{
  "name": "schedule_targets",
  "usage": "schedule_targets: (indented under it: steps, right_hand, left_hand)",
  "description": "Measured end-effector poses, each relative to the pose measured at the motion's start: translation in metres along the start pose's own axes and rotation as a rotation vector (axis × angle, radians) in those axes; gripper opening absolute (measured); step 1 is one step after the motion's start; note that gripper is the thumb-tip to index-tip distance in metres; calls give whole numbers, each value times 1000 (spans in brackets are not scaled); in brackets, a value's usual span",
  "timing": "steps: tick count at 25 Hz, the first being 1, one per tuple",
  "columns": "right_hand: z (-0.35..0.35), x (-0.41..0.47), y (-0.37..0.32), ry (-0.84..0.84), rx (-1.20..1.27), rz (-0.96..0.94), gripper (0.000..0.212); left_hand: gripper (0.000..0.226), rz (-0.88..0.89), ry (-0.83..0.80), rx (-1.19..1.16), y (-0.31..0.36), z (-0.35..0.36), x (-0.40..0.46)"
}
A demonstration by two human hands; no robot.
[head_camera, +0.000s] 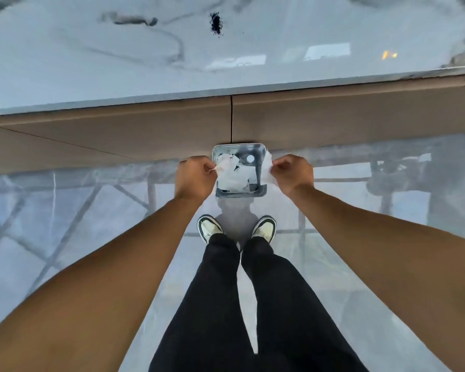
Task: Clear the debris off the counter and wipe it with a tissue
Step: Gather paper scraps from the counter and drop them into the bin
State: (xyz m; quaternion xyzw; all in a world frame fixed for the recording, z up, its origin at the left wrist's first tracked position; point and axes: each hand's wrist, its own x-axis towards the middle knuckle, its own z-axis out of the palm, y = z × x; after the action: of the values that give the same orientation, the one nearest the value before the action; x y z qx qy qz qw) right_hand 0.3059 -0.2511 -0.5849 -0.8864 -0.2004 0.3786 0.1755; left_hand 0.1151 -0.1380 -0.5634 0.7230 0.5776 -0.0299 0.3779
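Observation:
A patch of dark debris [215, 23] lies on the white marble counter [91, 63], far from both hands. Below the counter edge, a small square bin [258, 170] stands on the floor with crumpled white paper inside. My left hand [195, 177] pinches one piece of white tissue [230, 174] over the bin. My right hand [293, 173] pinches another piece of white tissue [267, 167] at the bin's right rim. Both hands hover just above the bin, one on each side.
The beige cabinet front [145, 132] runs under the counter, with a vertical seam above the bin. My legs in black trousers and two white shoes [211, 228] stand on a glossy, reflective floor [65, 210] just behind the bin.

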Motion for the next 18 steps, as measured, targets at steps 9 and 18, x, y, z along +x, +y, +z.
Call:
schedule_targets:
  steps: [9,18]
  right_hand:
    - [109,83,48,-48,79,111,10]
    - [165,131,76,-49,149,154,7]
  left_hand:
    - [6,-300,21,-381,-55,105,69]
    - [9,-331,-51,-377,-91,165,103]
